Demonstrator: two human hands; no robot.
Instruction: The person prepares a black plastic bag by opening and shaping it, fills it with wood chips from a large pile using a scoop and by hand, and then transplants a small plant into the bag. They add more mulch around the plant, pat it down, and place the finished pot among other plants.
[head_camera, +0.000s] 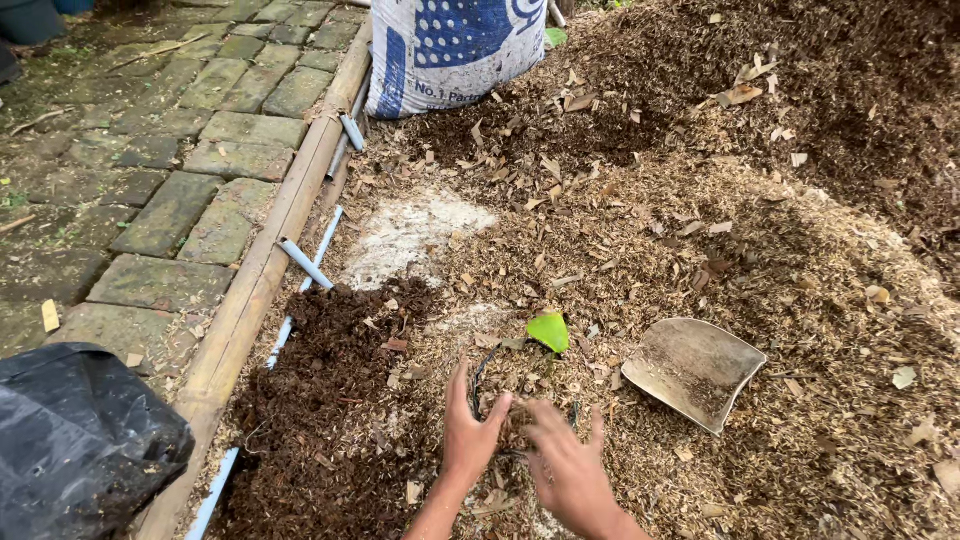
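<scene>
My left hand (470, 432) and my right hand (563, 463) reach down into a heap of light wood chips and husk (640, 250). Both press around a small dark pot or bag, mostly hidden between them. A seedling with one bright green leaf (549, 331) stands just beyond my fingers. My left hand's fingers curl against the dark rim; my right hand is blurred, its fingers spread over the chips. To the right lies a curved, dirty scoop (693, 370), apart from both hands.
Dark brown compost (320, 400) lies left of my hands. A wooden beam (270, 250) with pale blue pipes (305, 263) borders mossy paving stones (170, 210). A black plastic bag (80, 440) sits at the lower left. A white and blue sack (450, 50) stands at the top.
</scene>
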